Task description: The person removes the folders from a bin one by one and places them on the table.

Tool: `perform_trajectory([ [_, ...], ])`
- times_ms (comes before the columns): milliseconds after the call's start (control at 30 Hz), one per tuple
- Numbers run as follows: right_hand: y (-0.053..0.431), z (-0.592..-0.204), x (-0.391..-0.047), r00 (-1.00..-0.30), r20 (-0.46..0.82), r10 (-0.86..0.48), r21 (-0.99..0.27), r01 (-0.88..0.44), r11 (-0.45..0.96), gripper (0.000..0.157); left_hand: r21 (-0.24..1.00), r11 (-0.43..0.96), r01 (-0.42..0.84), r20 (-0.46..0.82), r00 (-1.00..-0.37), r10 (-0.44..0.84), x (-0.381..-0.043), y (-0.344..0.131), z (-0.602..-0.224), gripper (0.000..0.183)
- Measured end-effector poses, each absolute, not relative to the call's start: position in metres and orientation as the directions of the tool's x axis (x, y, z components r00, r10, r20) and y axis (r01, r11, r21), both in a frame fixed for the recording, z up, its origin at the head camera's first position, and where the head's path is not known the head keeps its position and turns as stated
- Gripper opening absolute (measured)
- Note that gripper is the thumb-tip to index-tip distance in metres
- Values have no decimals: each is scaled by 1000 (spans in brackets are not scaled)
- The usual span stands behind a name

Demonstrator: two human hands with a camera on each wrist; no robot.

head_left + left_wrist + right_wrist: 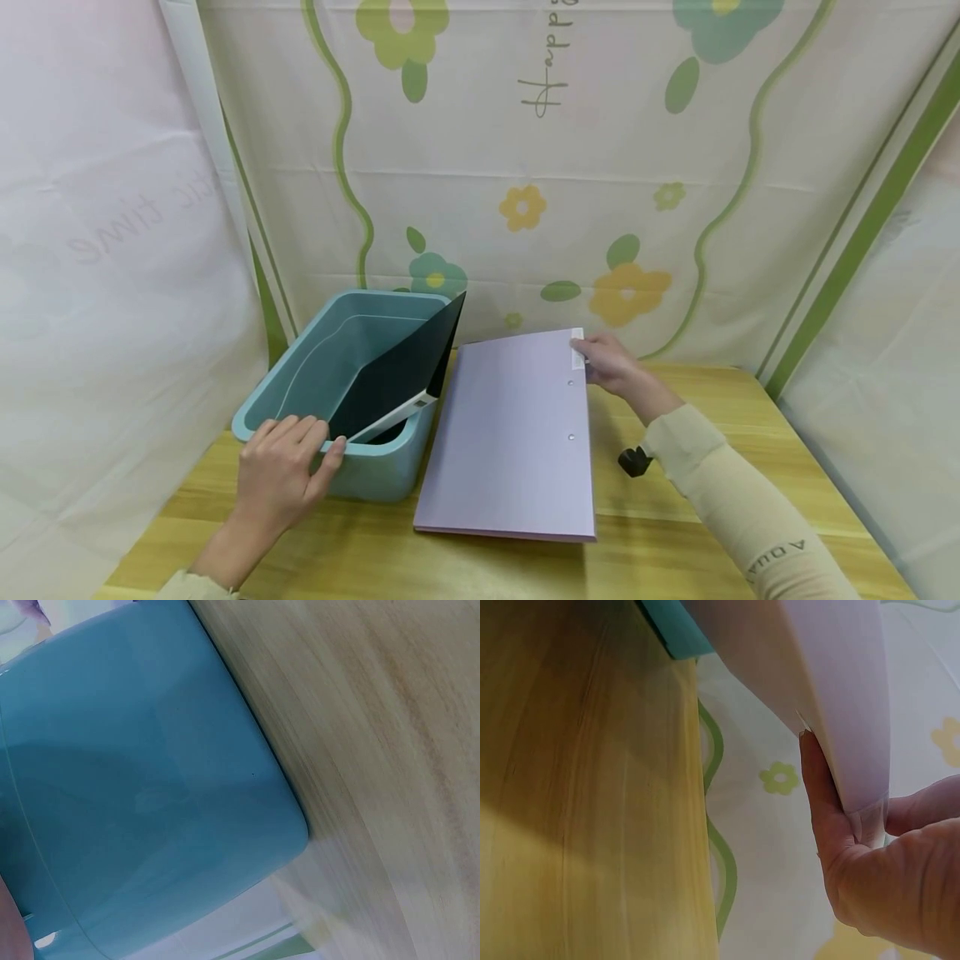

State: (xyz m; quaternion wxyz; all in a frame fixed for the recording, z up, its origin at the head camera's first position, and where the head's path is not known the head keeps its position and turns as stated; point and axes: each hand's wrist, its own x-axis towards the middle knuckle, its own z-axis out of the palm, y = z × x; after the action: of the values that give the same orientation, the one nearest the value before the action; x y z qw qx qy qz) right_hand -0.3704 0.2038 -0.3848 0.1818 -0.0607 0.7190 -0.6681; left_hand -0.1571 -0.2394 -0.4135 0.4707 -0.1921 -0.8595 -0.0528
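In the head view my left hand (281, 471) grips the near rim of a blue-green plastic bin (255, 400), its fingers over the edge and thumb along it. Inside the bin a black folder (397, 367) with a white spine leans up past the right rim. My right hand (613, 364) pinches the upper right edge of a lilac file folder (517, 442), at its white label. That folder is tilted, its long side beside the bin. From the right wrist view, fingers (821, 787) lie behind the folder and the thumb in front.
A wooden table (675, 533) bears the bin. Flower-printed white cloth (465, 133) rises behind it and at both sides. A small black object (634, 462) shows beside my right sleeve.
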Motion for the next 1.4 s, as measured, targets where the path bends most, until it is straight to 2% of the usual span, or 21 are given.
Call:
perform_trajectory([
  [600,198,-398,-372,-929,-210,-304,-977,188,100,43,-80,919,387,860,-439,259,-160,-239,-415,53],
  [1167,196,-412,-375,-928,-238,-287,-970,210,125,42,-84,918,386,850,-454,269,-160,-239,-416,52],
  [1400,196,-418,-377,-923,-260,-284,-962,223,159,43,-77,917,391,862,-437,258,-160,-239,-416,52],
])
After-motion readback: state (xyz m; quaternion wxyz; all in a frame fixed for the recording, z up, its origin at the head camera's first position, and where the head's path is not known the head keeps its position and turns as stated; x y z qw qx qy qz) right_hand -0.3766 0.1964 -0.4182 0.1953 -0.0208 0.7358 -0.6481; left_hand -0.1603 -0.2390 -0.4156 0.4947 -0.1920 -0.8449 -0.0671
